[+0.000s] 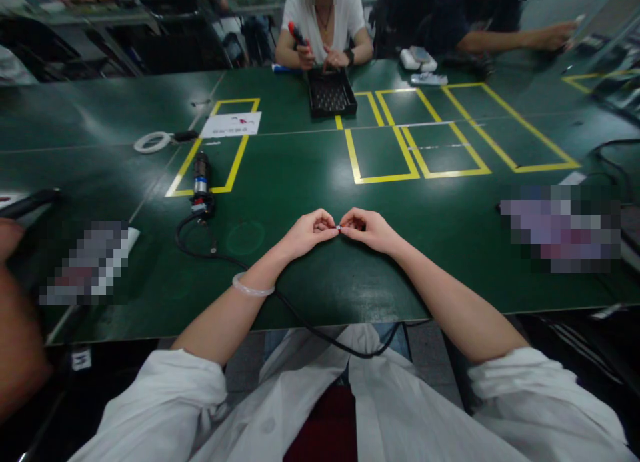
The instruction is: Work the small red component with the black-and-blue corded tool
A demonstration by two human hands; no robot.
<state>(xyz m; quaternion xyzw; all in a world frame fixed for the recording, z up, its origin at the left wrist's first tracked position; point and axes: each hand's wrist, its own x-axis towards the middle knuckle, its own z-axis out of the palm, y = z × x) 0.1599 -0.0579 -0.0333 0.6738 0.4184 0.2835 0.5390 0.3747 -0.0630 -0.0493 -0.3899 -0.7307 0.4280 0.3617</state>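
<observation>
Both my hands meet over the green table near its front edge. My left hand, with a clear bangle on the wrist, pinches one side of a tiny silvery piece. On the other side, my right hand pinches the same piece between thumb and forefinger. Its exact kind is too small to make out, and the fingertips cover most of it. Left of my hands lies a dark cylindrical tool with a blue and silver band, its black cable running toward my lap.
A black tray stands across the table before a person holding a red-and-black tool. Yellow tape outlines mark the tabletop. A paper sheet and coiled white cable lie left. Blurred-out flat objects lie at both sides.
</observation>
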